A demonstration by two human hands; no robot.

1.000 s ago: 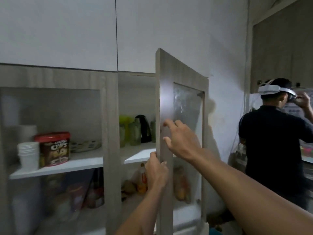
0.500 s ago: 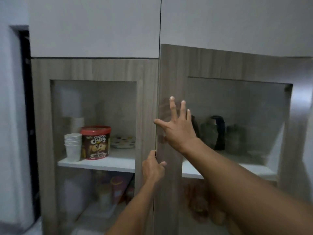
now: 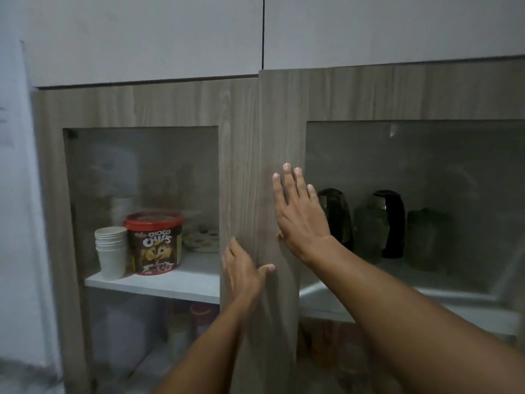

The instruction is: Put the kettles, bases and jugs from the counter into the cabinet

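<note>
The right cabinet door point(image 3: 369, 92) of grey wood grain with a glass pane stands almost shut, its left edge a little proud of the left door point(image 3: 142, 106). My right hand point(image 3: 298, 220) lies flat, fingers spread, on the door's left stile. My left hand point(image 3: 243, 271) holds the door's left edge lower down, thumb on its front. Behind the glass, on the white shelf point(image 3: 397, 282), stand a dark kettle point(image 3: 336, 217), a kettle with a black handle point(image 3: 380, 226) and a greenish jug point(image 3: 424, 240).
Behind the left door's glass are stacked white paper cups point(image 3: 111, 251), a red-lidded Choco Chips tub point(image 3: 154, 243) and a patterned plate point(image 3: 203, 240). Blurred containers fill the lower shelf. White upper cabinet fronts point(image 3: 142, 35) run above; a white wall is at left.
The right door has swung from wide open to nearly shut under both hands. The view has turned left, and the person at right has left it.
</note>
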